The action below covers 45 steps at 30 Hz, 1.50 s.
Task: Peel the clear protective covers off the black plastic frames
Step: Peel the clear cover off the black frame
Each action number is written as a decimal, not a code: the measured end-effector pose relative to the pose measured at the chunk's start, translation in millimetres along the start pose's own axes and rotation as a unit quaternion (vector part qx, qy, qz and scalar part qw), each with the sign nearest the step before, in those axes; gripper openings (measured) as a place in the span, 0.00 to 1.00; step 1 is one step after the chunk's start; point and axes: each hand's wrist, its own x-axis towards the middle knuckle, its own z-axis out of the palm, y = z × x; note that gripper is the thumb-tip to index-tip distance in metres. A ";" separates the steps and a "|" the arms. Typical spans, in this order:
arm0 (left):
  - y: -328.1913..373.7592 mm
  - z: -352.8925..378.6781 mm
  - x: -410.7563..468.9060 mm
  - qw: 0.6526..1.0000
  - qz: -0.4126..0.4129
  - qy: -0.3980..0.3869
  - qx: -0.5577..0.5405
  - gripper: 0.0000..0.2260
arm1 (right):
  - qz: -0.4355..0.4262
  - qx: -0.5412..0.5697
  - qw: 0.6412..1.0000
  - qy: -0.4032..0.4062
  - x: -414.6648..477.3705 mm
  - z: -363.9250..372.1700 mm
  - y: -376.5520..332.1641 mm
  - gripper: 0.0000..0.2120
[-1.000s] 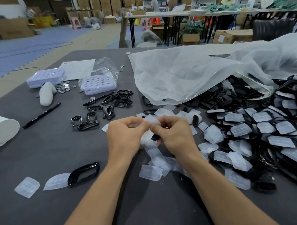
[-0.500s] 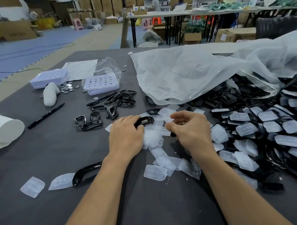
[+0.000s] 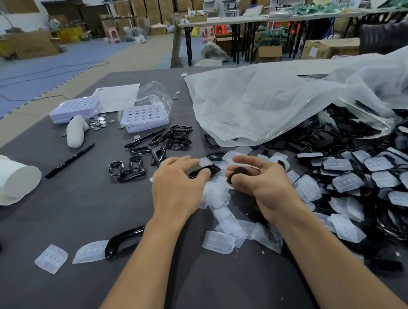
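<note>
My left hand [image 3: 176, 186] hovers low over the grey table [image 3: 83, 206] with its fingers spread. A bare black frame [image 3: 207, 170] lies just beyond its thumb. My right hand [image 3: 262, 182] grips a blurred dark piece, a black frame [image 3: 237, 172] with a clear cover on it, between thumb and curled fingers. Under and in front of both hands lie loose peeled clear covers [image 3: 222, 223]. To the right is a big pile of covered black frames [image 3: 363, 182].
Bare frames [image 3: 167, 144] lie ahead on the left, one more frame [image 3: 125, 238] beside my left forearm, with two covers [image 3: 51, 258] near it. A pen [image 3: 70, 160], two lilac trays [image 3: 145, 115], coins [image 3: 98, 121], a white roll [image 3: 12, 183] and a large plastic bag [image 3: 266, 105] lie around.
The hands have drawn apart. My left hand carried the bare frame forward and spread its fingers over it; my right hand now grips a dark piece.
</note>
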 end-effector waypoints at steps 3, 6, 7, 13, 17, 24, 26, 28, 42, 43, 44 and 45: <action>-12.5 -18.6 15.7 0.996 -0.037 0.060 0.050 0.16 | 0.019 0.009 1.000 0.002 0.0 3.1 -0.4 0.13; -26.6 -39.9 33.9 0.974 -0.114 0.027 0.194 0.22 | 0.027 -0.002 1.000 0.000 -2.1 7.2 -0.8 0.08; -30.7 -44.5 38.6 0.960 -0.131 0.000 0.249 0.22 | 0.025 -0.004 1.000 0.000 -3.0 7.9 -0.9 0.08; -28.8 -56.5 59.0 0.929 -0.171 -0.017 0.329 0.09 | -0.001 -0.055 0.998 -0.027 -5.1 5.9 -1.4 0.07; -7.4 -56.7 41.4 0.982 -0.171 0.044 0.069 0.03 | 0.002 -0.059 0.998 -0.034 -4.2 8.0 -2.3 0.06; 23.1 -22.3 -7.3 0.839 -0.188 -0.096 -0.501 0.20 | -0.022 -0.084 0.994 -0.058 -10.3 10.8 -0.9 0.07; 17.1 -15.4 -10.7 0.843 -0.170 -0.104 -0.499 0.28 | -0.053 -0.112 0.990 -0.064 -11.5 12.6 0.8 0.06; 13.9 -8.4 -14.4 0.854 -0.148 -0.114 -0.486 0.33 | -0.079 -0.136 0.985 -0.073 -11.8 15.1 2.2 0.06; 9.5 3.8 -25.9 0.959 -0.078 -0.045 -0.268 0.18 | -0.082 -0.184 0.979 -0.035 -8.3 13.5 9.3 0.09; 9.5 4.0 -27.6 0.962 -0.070 -0.046 -0.261 0.18 | -0.080 -0.187 0.979 -0.018 -7.9 12.6 9.5 0.07; 9.1 4.0 -29.1 0.964 -0.061 -0.049 -0.254 0.18 | -0.076 -0.188 0.979 -0.006 -7.6 12.0 9.7 0.06; 8.5 3.8 -30.4 0.966 -0.050 -0.055 -0.246 0.18 | -0.071 -0.189 0.979 0.002 -7.2 12.0 9.9 0.05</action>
